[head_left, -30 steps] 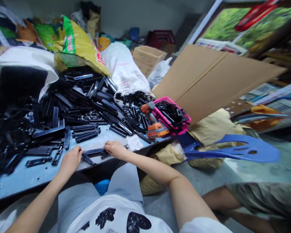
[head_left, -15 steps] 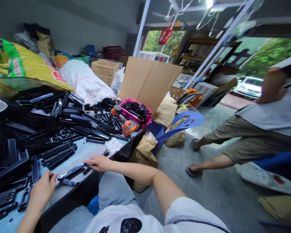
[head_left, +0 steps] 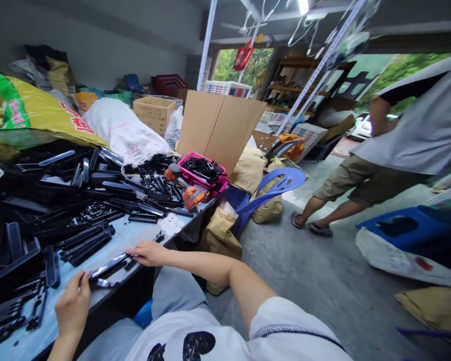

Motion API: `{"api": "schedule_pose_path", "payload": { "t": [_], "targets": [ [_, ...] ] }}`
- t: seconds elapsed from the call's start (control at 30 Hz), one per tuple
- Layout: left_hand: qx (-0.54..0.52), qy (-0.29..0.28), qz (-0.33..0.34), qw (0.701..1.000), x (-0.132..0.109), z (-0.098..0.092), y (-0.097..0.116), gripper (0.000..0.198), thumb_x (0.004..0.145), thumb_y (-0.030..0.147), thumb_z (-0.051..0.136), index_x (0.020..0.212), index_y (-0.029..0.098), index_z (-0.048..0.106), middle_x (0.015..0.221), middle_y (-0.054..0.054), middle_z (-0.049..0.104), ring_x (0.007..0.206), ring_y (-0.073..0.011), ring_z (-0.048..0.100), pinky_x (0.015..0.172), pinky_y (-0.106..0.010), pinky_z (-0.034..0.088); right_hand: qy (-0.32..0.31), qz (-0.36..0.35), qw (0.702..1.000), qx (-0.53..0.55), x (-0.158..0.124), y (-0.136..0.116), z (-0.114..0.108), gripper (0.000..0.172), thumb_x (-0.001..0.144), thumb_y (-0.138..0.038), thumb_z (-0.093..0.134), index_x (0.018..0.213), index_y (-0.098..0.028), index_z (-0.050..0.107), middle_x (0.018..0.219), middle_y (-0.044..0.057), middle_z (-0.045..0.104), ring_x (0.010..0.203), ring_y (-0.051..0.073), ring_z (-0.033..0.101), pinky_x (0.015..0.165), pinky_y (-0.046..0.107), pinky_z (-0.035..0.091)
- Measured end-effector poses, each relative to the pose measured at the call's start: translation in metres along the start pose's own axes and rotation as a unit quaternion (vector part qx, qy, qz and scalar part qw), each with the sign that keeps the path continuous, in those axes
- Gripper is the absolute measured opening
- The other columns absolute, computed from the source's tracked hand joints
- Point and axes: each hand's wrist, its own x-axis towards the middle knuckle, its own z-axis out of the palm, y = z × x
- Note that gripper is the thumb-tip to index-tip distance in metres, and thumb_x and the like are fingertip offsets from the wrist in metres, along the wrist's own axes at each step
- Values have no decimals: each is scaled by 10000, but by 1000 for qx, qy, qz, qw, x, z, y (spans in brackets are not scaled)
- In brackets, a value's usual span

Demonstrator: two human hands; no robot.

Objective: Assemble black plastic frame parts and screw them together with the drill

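A long, glossy black plastic piece (head_left: 108,265) lies at a slant along the near edge of the table, between my two hands. My left hand (head_left: 73,300) pinches its lower left end between thumb and fingers. At the other end, my right hand (head_left: 149,253) has its fingers closed on the piece, partly hiding that end. A smaller black part (head_left: 104,283) rests just below it, by the table edge. Beyond my hands lies a row of black plastic parts with rounded ends (head_left: 86,243). White round discs (head_left: 170,223) are piled past my right hand.
An orange-and-grey power drill (head_left: 195,196) lies beside a pink basket (head_left: 222,186) of black parts. Heaps of black pieces (head_left: 56,205) cover the table's far side. A purple-blue chair (head_left: 263,193) and paper sacks (head_left: 223,240) stand right. Another person (head_left: 394,150) stands further right.
My left hand has closed in on the near end of the black piece. My right hand keeps its place on it. The view has shifted a little, and the other person's legs have changed position.
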Motion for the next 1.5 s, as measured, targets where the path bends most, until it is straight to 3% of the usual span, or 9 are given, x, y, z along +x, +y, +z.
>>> {"api": "schedule_pose_path", "payload": {
  "t": [0.17,0.27,0.47,0.67,1.1,1.2,1.33,1.43,1.5],
  "targets": [
    [-85,-28,-52,995,0,-14,13,347,927,373,392,1075,128,588,983,-129,678,904,-253,657,824,-370,488,24,10,999,33,-2,-6,-4,382,915,-240,490,1279,-141,546,983,89,657,909,174,602,833,280,475],
    [-80,-77,-157,981,-1,-32,32,481,908,409,442,1261,82,444,1231,-166,577,878,-188,655,826,-309,485,73,3,994,84,19,-15,0,392,930,-258,468,1297,-133,523,1145,144,601,1062,202,556,922,344,458],
    [51,-226,-259,938,-13,-41,69,348,874,432,458,779,152,642,774,-99,681,762,-236,654,701,-308,452,13,-112,977,181,77,-53,34,420,967,-338,408,1346,-176,485,1241,114,566,1133,184,532,981,335,436],
    [64,-311,-275,907,-9,-29,64,356,824,491,480,800,202,687,815,-84,708,840,-258,666,731,-315,460,-9,-109,954,278,86,-48,55,413,980,-319,374,1352,-180,487,1210,96,601,1115,170,547,986,322,427],
    [64,-293,-293,908,-7,-17,75,386,917,366,399,911,101,680,884,-183,686,860,-278,661,738,-340,440,-90,-71,973,202,87,-49,53,454,882,-51,384,1289,-150,558,1201,117,573,1050,196,496,933,350,449],
    [46,-283,-242,927,-12,-19,68,351,923,346,410,916,101,661,863,-164,676,809,-250,655,718,-326,441,-80,-114,974,181,76,-42,34,444,901,-81,381,1325,-116,512,1333,138,494,1132,215,472,991,374,417],
    [19,-216,-12,976,-1,-20,42,337,939,357,406,980,127,649,1008,-150,652,1008,-262,592,848,-356,427,2,-61,990,130,36,-5,11,482,951,-294,435,1413,-166,383,1391,141,428,1262,234,404,1034,414,380],
    [1,-225,166,960,20,-10,33,376,926,359,453,1200,119,549,1188,-164,583,1143,-278,509,939,-395,378,-21,-35,997,73,12,22,10,533,933,-416,470,1402,-171,400,1276,148,518,1136,237,501,917,378,443],
    [-1,-267,209,941,32,0,36,481,905,427,487,1252,93,494,1175,-175,576,1100,-283,519,912,-396,386,-57,-51,997,29,9,31,11,529,936,-454,448,1384,-173,434,1131,131,590,1010,222,545,843,351,444]
  ]
}}
